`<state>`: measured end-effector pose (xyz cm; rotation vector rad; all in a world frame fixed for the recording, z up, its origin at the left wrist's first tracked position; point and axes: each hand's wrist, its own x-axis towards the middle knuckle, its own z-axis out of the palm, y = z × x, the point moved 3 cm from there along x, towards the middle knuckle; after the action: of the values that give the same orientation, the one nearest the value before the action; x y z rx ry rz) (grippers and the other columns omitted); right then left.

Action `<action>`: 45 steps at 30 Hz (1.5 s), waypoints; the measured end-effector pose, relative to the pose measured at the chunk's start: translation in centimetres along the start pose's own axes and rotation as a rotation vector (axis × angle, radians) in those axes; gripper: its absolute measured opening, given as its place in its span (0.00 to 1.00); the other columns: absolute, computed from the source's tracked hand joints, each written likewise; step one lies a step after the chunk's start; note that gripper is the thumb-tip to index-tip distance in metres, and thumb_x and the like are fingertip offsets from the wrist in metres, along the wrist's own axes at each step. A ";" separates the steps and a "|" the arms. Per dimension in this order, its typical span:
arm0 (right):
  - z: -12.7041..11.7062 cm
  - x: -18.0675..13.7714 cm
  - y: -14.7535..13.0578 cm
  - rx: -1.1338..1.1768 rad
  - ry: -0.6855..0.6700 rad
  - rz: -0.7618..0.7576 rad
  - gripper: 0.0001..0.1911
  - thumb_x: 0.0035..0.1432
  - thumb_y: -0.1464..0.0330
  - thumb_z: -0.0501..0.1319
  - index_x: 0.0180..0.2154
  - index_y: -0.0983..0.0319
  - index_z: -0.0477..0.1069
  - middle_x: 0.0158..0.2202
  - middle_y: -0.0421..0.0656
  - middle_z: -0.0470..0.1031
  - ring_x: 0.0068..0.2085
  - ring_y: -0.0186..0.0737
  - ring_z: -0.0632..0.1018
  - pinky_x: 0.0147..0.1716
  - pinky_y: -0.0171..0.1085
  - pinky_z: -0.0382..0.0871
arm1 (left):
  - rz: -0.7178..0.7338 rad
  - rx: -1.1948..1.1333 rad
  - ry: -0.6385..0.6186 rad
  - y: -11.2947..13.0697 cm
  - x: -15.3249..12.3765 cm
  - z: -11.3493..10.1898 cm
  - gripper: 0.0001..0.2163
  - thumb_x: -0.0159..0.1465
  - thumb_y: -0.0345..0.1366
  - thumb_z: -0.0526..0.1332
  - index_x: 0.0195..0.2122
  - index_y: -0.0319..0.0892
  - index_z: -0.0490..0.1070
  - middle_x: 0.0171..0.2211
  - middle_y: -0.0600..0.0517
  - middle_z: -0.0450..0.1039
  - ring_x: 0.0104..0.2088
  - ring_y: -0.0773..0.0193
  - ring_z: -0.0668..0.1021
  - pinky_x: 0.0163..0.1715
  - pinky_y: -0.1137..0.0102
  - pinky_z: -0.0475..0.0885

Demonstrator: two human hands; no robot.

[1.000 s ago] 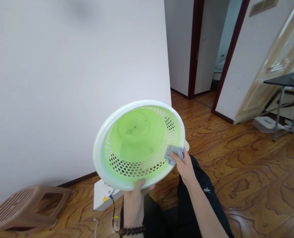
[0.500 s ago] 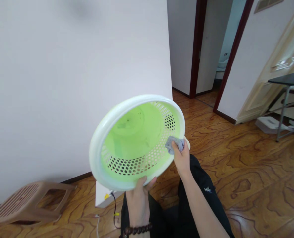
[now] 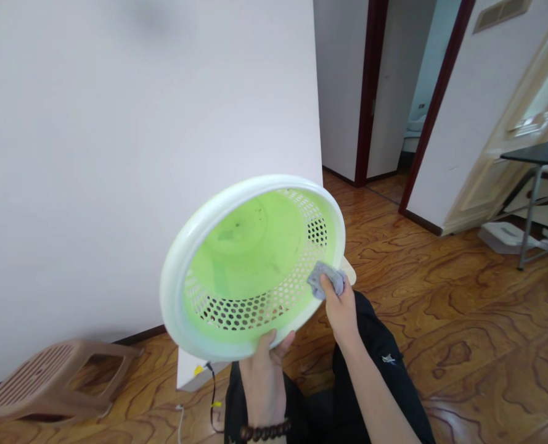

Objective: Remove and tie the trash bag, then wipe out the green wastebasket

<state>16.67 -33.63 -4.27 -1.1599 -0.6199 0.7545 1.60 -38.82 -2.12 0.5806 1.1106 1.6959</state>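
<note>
Basket held up, cloth at its inner wall.
Left hand point(image 3: 263, 376) grips the lower rim of the green-and-white basket point(image 3: 250, 259), tilted before the wall; right hand point(image 3: 341, 308) pinches a grey cloth point(image 3: 325, 279) against the perforated side. No legible writing.

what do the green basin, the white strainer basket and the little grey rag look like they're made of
Green basin: looks like glossy moulded plastic, smooth and faintly translucent, with soft light sheen.
White strainer basket: likely plastic too, with a smooth thick rim and evenly punched holes in its wall.
Grey rag: seems a soft woven or microfibre cloth, matte and crumpled under the right hand. The left hand grips the rim.
</note>
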 end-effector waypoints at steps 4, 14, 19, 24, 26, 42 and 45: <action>1.1 -2.9 1.4 0.041 -0.127 0.086 0.18 0.51 0.62 0.61 0.44 0.63 0.67 0.41 0.45 0.75 0.43 0.43 0.75 0.44 0.41 0.67 | -0.018 -0.016 0.001 -0.2 -0.1 0.2 0.20 0.53 0.28 0.64 0.47 0.47 0.70 0.48 0.49 0.69 0.46 0.57 0.73 0.31 0.67 0.78; 0.2 -0.1 0.2 0.049 -0.068 0.010 0.25 0.49 0.63 0.63 0.49 0.63 0.65 0.44 0.45 0.74 0.44 0.43 0.75 0.46 0.43 0.67 | 0.022 -0.004 0.016 0.2 0.1 0.0 0.20 0.52 0.27 0.64 0.47 0.47 0.70 0.49 0.50 0.69 0.47 0.58 0.73 0.30 0.69 0.78; 2.0 -4.5 1.7 0.136 -0.232 0.179 0.19 0.50 0.63 0.62 0.45 0.62 0.68 0.43 0.44 0.75 0.44 0.43 0.75 0.46 0.41 0.67 | 0.015 -0.013 -0.002 0.3 0.2 0.0 0.19 0.53 0.29 0.64 0.47 0.46 0.70 0.47 0.49 0.70 0.45 0.57 0.74 0.30 0.68 0.78; 1.1 -0.5 0.2 0.108 -0.032 0.065 0.20 0.49 0.62 0.62 0.44 0.63 0.69 0.41 0.45 0.75 0.43 0.43 0.75 0.45 0.42 0.67 | 0.033 -0.001 0.011 0.3 0.2 -0.1 0.19 0.52 0.29 0.65 0.46 0.45 0.71 0.46 0.48 0.71 0.46 0.56 0.73 0.29 0.69 0.78; 0.9 0.6 -0.3 0.093 -0.014 0.017 0.20 0.49 0.62 0.62 0.44 0.63 0.69 0.42 0.45 0.75 0.43 0.43 0.75 0.45 0.42 0.67 | 0.028 -0.005 0.004 0.2 0.3 0.0 0.18 0.52 0.29 0.65 0.45 0.44 0.71 0.46 0.49 0.71 0.47 0.56 0.73 0.30 0.69 0.78; 1.4 0.3 -0.1 0.113 0.013 -0.032 0.25 0.51 0.63 0.61 0.51 0.61 0.64 0.46 0.45 0.73 0.47 0.43 0.73 0.48 0.44 0.66 | 0.013 -0.019 0.013 0.1 0.0 0.3 0.20 0.52 0.28 0.64 0.47 0.47 0.70 0.46 0.50 0.71 0.45 0.58 0.74 0.30 0.69 0.78; 1.7 -1.1 1.0 0.077 -0.056 0.036 0.19 0.51 0.64 0.61 0.46 0.63 0.68 0.42 0.46 0.74 0.44 0.44 0.75 0.46 0.44 0.67 | 0.004 -0.022 0.016 -0.1 0.0 0.4 0.20 0.52 0.28 0.64 0.46 0.47 0.70 0.45 0.50 0.71 0.45 0.57 0.74 0.29 0.70 0.78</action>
<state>14.49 -33.32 -4.83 -1.0850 -0.6126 0.8369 1.96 -38.68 -2.06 0.5569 1.1012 1.7168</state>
